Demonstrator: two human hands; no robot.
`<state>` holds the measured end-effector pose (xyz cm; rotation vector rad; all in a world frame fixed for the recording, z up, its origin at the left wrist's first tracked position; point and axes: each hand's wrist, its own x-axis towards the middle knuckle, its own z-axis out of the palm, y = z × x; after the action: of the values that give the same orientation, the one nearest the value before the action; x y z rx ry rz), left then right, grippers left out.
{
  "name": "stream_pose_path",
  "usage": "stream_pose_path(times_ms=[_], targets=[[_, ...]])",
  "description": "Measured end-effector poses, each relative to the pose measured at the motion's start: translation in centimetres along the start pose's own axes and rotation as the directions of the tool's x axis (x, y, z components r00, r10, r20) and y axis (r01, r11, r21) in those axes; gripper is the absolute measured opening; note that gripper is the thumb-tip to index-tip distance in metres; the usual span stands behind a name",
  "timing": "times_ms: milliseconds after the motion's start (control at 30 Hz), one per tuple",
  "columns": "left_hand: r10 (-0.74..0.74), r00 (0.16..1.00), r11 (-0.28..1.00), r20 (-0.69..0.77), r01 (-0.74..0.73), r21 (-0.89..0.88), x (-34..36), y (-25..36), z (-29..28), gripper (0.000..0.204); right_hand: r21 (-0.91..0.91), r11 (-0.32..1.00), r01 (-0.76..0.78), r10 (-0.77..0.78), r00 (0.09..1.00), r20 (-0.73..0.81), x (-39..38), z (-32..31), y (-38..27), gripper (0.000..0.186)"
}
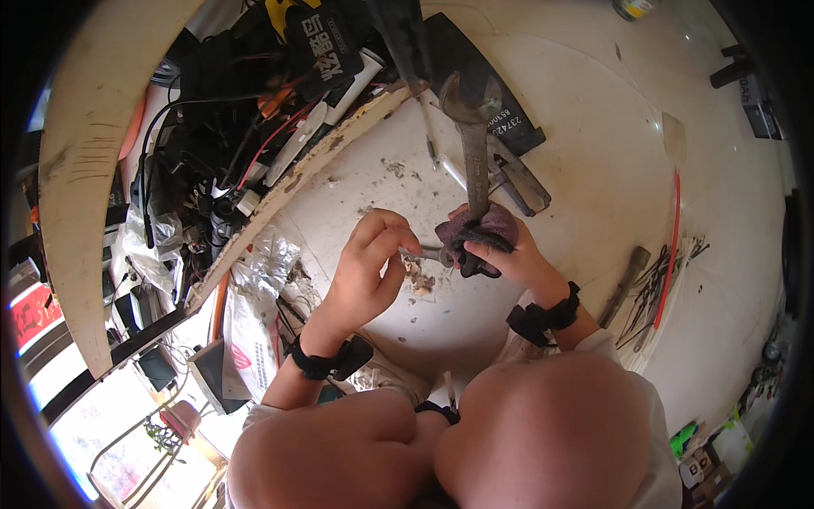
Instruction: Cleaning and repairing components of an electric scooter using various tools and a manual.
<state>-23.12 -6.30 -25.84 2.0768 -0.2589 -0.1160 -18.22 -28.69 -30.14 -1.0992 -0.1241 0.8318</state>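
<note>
My left hand (369,267) is closed, its fingertips on the end of a small metal tool (431,253), apparently a spanner, that reaches toward a dark purple-and-black cloth (466,233). My right hand (517,263) grips that bunched cloth, from which a large steel open-ended spanner (475,161) points up and away from me with its jaw at the top. The cloth hides part of both tools and some of my right fingers. Beyond the spanner lie a black flat packet (521,114) and some slim tools (530,191) on the pale floor (373,178).
A cluttered shelf (331,136) of cables, bags and parts runs along the left, with crumpled plastic (259,288) below it. On the right lie a metal bar (623,288), black cable ties (657,297), a red-handled tool (670,246) and a black battery (755,106). A bottle (632,8) stands at the top.
</note>
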Motion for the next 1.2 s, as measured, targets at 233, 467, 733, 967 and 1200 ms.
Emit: stream_pose_path(times_ms=[233, 467, 733, 967, 1200], targets=[[0.019, 0.999, 0.967, 0.050, -0.031, 0.253, -0.2, 1.4, 1.6, 0.035, -0.536, 0.809, 0.241, -0.297, 0.955, -0.019, 0.7, 2.2, 0.0, 0.038], [-0.193, 0.980, 0.980, -0.050, 0.191, -0.054, -0.9, 1.1, 0.1, 0.038, -0.652, 0.754, 0.077, -0.090, 0.996, 0.013, 0.9, 0.4, -0.4, 0.028], [-0.303, 0.908, 0.858, -0.289, 0.128, -0.497, 0.4, 2.4, 0.9, 0.027, -0.525, 0.849, 0.054, 0.059, 0.979, 0.196, 0.5, 2.3, -0.5, 0.032], [-0.421, 0.847, 0.736, -0.324, 0.111, -0.668, 0.2, 3.2, 0.3, 0.029, -0.551, 0.835, 0.002, 0.151, 0.961, 0.232, 0.4, -0.1, -1.5, 0.037], [-0.376, 0.861, 0.795, -0.343, 0.109, -0.596, -0.7, 4.4, -2.1, 0.036, -0.684, 0.718, 0.131, 0.016, 0.979, 0.205, 1.1, 0.1, -1.9, 0.036]])
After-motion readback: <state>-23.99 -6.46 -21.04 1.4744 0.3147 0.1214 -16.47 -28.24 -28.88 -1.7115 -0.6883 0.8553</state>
